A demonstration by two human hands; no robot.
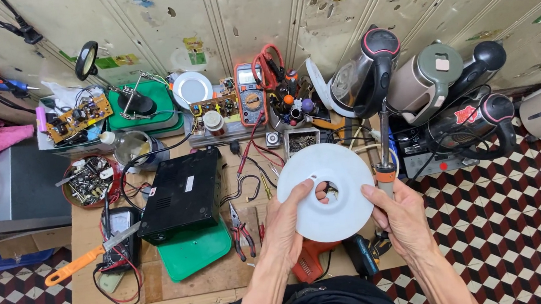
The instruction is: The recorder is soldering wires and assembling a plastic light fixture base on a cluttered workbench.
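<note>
1. Above a cluttered low workbench, a person holds up a white plastic disc with a round hole at its middle, both hands raised side by side.
2. The left hand grips the disc's lower left edge, its thumb hooked through the hole.
3. The right hand is closed around the orange handle of a soldering iron, which stands upright just beside the disc's right rim, with a fingertip touching that rim.
4. On the bench to the left lie a black box-shaped unit, a green tray, red-handled pliers and an orange-handled knife.
5. Behind the disc, several electric kettles stand against the wall beside an orange multimeter.
</note>
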